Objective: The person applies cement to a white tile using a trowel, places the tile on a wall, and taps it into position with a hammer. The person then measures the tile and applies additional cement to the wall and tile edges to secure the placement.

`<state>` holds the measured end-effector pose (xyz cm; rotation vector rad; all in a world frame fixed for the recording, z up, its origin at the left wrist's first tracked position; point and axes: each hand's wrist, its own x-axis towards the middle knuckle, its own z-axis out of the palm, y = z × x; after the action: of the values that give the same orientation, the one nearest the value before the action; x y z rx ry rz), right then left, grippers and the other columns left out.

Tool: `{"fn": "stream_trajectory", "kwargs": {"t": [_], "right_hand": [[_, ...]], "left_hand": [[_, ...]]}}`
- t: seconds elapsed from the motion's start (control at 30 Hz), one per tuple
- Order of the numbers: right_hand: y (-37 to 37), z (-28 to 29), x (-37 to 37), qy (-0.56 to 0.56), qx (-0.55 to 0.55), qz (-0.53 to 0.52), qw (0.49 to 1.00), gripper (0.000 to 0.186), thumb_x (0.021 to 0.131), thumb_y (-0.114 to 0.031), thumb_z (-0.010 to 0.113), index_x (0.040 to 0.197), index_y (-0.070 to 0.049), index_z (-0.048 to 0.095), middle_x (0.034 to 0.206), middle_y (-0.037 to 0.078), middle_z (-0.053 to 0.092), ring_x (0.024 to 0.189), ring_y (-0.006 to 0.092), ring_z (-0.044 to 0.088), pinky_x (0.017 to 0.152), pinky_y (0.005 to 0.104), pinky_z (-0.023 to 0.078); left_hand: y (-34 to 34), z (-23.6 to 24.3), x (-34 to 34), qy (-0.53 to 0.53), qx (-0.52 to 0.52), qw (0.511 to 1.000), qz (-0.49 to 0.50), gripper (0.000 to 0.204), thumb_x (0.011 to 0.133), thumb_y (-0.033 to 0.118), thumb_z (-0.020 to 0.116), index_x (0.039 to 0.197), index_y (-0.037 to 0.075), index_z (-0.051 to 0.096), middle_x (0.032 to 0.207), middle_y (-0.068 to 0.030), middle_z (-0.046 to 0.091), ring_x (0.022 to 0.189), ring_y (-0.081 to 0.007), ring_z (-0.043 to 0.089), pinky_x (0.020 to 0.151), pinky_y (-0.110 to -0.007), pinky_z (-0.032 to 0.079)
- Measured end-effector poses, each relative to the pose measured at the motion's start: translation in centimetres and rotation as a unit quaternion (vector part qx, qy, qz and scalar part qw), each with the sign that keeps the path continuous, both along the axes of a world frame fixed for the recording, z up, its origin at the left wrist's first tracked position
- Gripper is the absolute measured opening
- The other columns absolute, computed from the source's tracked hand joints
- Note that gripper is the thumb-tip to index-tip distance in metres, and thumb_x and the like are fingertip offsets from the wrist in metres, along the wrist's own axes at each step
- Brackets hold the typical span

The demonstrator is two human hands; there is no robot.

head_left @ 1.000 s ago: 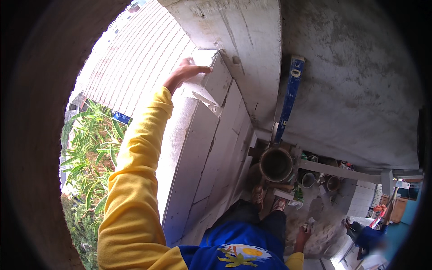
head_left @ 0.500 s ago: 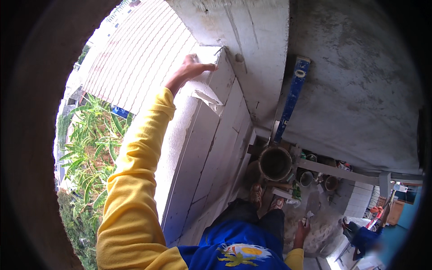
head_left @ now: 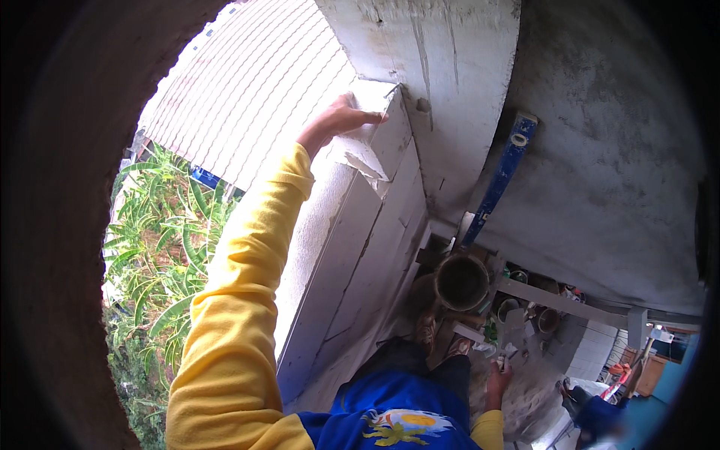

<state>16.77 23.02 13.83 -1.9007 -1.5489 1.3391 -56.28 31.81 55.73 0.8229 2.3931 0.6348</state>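
My left hand (head_left: 337, 122) reaches up along the wall and grips a small white block (head_left: 391, 135) at the wall's top. Its thumb lies over the block's near edge, and the other fingers are partly hidden on the far side. The block sits against the concrete column, next to a broken, ragged edge of the light block wall (head_left: 330, 255). Low at my right side, my right hand (head_left: 497, 384) is closed around the handle of what looks like a trowel (head_left: 514, 327), its grey blade pointing away from me.
A blue spirit level (head_left: 501, 180) leans against the grey wall by the column (head_left: 442, 90). Below stands a round bucket (head_left: 460, 282), with more buckets and clutter beyond a wooden beam (head_left: 562, 298). Another person (head_left: 596, 414) is at the lower right. Outside are plants and a corrugated roof.
The view has shifted, so the wall, column and level appear farther right. My left hand stays on the block. The trowel in my right hand has turned slightly.
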Motion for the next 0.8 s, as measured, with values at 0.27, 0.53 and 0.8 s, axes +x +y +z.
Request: {"fn": "stream_trajectory", "kwargs": {"t": [0.27, 0.53, 0.8], "right_hand": [[1.3, 5.1, -3.6, 0.008, 0.006, 0.059, 0.998, 0.050, 0.097, -0.021, 0.072, 0.135, 0.009, 0.062, 0.118, 0.013, 0.067, 0.100, 0.0219, 0.065, 0.091, 0.0348, 0.053], [5.9, 17.8, -20.8, 0.372, -0.033, -0.014, 0.927, 0.044, 0.107, -0.025, 0.067, 0.142, -0.002, 0.051, 0.124, 0.010, 0.066, 0.118, 0.0177, 0.057, 0.109, 0.0340, 0.041], [9.3, 23.1, -36.8, 0.477, 0.038, 0.105, 0.872, 0.035, 0.102, -0.012, 0.074, 0.132, -0.003, 0.057, 0.138, 0.014, 0.065, 0.121, 0.0180, 0.062, 0.103, 0.0315, 0.054]], "left_hand": [[-2.0, -1.8, -2.6, -0.075, 0.071, 0.995, 0.011, 0.122, 0.077, 0.052, 0.093, 0.166, -0.002, 0.029, 0.160, -0.0323, 0.044, 0.143, -0.0392, 0.052, 0.120, -0.048, 0.042], [-1.9, -3.0, -2.6, -0.036, 0.066, 0.997, 0.036, 0.124, 0.076, 0.055, 0.093, 0.166, -0.002, 0.029, 0.163, -0.0323, 0.040, 0.149, -0.0403, 0.046, 0.122, -0.049, 0.039], [-2.4, -3.4, -3.1, -0.024, 0.072, 0.997, 0.032, 0.126, 0.076, 0.055, 0.093, 0.166, -0.003, 0.027, 0.162, -0.0357, 0.039, 0.148, -0.0433, 0.046, 0.122, -0.050, 0.040]]}}
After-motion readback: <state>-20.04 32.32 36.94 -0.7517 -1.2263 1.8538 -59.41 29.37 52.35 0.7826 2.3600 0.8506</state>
